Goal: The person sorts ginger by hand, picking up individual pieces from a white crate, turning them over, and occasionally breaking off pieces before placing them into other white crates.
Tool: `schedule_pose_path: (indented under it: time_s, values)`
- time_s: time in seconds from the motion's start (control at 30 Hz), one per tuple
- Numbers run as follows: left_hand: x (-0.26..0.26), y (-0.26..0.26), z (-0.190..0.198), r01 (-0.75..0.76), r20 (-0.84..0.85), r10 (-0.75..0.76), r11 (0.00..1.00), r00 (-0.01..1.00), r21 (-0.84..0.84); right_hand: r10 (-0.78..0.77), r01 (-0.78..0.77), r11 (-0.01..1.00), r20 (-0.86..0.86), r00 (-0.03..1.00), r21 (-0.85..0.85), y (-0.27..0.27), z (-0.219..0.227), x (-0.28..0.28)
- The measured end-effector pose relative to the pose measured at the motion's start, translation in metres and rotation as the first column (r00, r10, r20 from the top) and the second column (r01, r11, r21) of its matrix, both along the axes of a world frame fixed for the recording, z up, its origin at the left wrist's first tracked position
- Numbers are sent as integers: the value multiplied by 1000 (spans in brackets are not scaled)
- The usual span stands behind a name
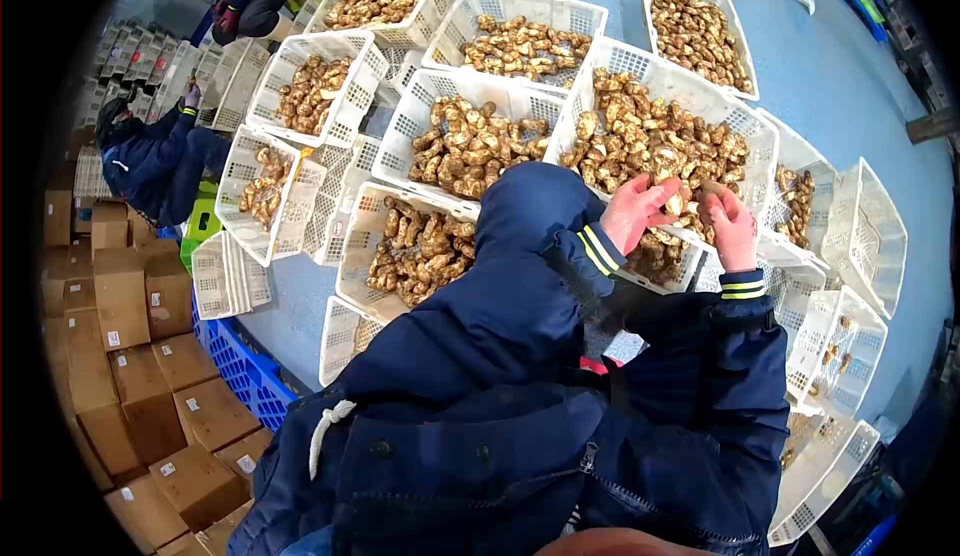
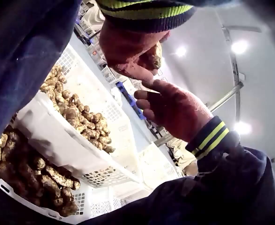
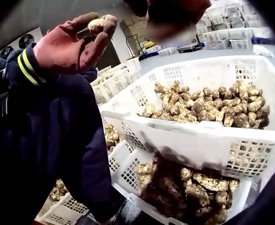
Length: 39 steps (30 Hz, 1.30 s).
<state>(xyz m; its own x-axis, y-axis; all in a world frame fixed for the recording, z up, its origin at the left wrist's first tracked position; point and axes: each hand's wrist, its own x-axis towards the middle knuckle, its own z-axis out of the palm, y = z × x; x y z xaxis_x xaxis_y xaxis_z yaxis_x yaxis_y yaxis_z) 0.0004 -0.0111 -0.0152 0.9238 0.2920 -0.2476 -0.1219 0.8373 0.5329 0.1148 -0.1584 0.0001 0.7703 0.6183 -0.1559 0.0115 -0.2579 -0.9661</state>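
Observation:
My left hand (image 1: 640, 213) pinches a pale, thick-stemmed mushroom (image 3: 99, 23) between thumb and fingertips, above a white crate (image 1: 762, 146) heaped with brown and cream mushrooms (image 1: 650, 136). Close on its right is my right hand (image 1: 732, 228), its fingers loosely bent. In the left wrist view, the right hand's fingertips (image 2: 149, 83) come right up beside the left hand's fingers, with no mushroom showing in its palm. Under the heaped crate, a lower crate (image 3: 243, 199) holds more dirt-covered mushrooms (image 3: 203, 194).
More white crates (image 1: 400, 146) of mushrooms surround me on the blue floor (image 1: 620, 16). Cardboard boxes (image 1: 200, 481) pile up at the left behind a blue plastic crate (image 1: 235, 361). Two other people in dark clothing (image 1: 155, 171) work at the upper left.

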Motion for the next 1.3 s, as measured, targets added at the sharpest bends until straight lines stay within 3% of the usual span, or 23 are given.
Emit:
schedule_pose_path:
  time_s: [0.17, 0.2, 0.3, 0.37, 0.4, 0.43, 0.47, 0.5, 0.6, 0.63, 0.7, 0.73, 0.77, 0.8, 0.87, 0.9, 0.97, 1.03, 1.13, 1.17, 1.2, 1.23, 1.3]
  values:
    - [-2, 4, 6, 25, -18, -25, 1000, 1000, 6, -45, 44, 999, 61, 997, 23, 4, 0, -4]
    - [-5, 5, 7, 14, 1, -14, 999, 1000, 47, -33, 60, 986, 167, 985, -156, 3, 0, -2]
    - [-9, 8, 11, 3, -2, -2, 997, 1000, 79, -15, 63, 987, 310, 951, -146, 8, 18, -11]
    - [-3, 10, -2, 78, 41, -79, 997, 996, 27, 5, 22, 988, 177, 984, -151, 7, 24, -12]
    - [1, 13, -21, 59, 67, -99, 894, 993, 444, 98, -8, 975, 397, 912, -222, 2, 5, -2]
    - [-2, 12, -1, 114, -140, -78, 956, 987, 272, 93, 4, 947, 288, 953, -320, 8, 38, -17]
    - [-7, 19, -12, 147, -56, -139, 977, 989, 155, 73, -26, 988, 318, 945, -150, 10, 10, -15]
    - [-9, 25, -24, 170, 25, -172, 984, 985, 52, 61, 15, 971, 309, 949, -237, 13, 26, -24]
    - [-16, 26, -31, 173, 164, -246, 915, 955, 364, 171, -84, 967, 368, 914, -239, 20, 26, -31]
    - [-10, 26, -20, 239, -1, -245, 945, 970, 223, 178, -80, 968, 430, 885, -236, 23, 18, -36]
    - [-4, 29, -37, 329, -139, -300, 814, 944, 479, 196, -17, 948, 538, 820, -319, 25, 3, -40]
    - [-2, 30, -34, 341, -130, -319, 914, 939, 221, 166, 71, 923, 558, 813, -378, 32, 1, -43]
    - [0, 23, -33, 339, -127, -315, 900, 940, 274, 191, 69, 897, 521, 832, -437, 32, -1, -44]
    - [1, 18, -30, 296, -91, -308, 730, 947, 616, 149, 91, 907, 514, 845, -412, 33, -5, -43]
    - [4, 12, 0, 164, -116, -344, 112, 932, 980, 79, 131, 925, 519, 851, -357, 29, 2, -37]
    - [5, 3, 23, 338, -144, -388, 497, 910, 799, 28, 140, 941, 486, 873, -307, 26, 11, -33]
    - [1, 5, 18, 298, -11, -303, 931, 953, 212, -38, 145, 951, 361, 932, -273, 20, 28, -29]
    - [-1, 14, 1, 306, -75, -299, 882, 951, 359, -143, 211, 959, 318, 937, -191, 19, 29, -26]
    - [-4, 8, 1, 328, -101, -321, 809, 942, 488, -157, 222, 947, -268, 950, 232, 20, 21, -18]
    - [-5, 6, 4, 337, -65, -351, 808, 934, 484, -115, 209, 935, -314, 943, 286, 18, 23, -17]
    - [-4, 11, -29, 235, 39, -371, 663, 928, 711, -87, 167, 930, -246, 965, 328, 20, 18, -14]
    - [-6, 0, 7, 312, -167, -281, 926, 945, 211, -82, 159, 938, -246, 966, 308, 17, 27, -16]
    - [-4, -2, 4, 294, -189, -241, 892, 952, 344, 38, 204, 849, -441, 897, 488, 19, 27, -16]
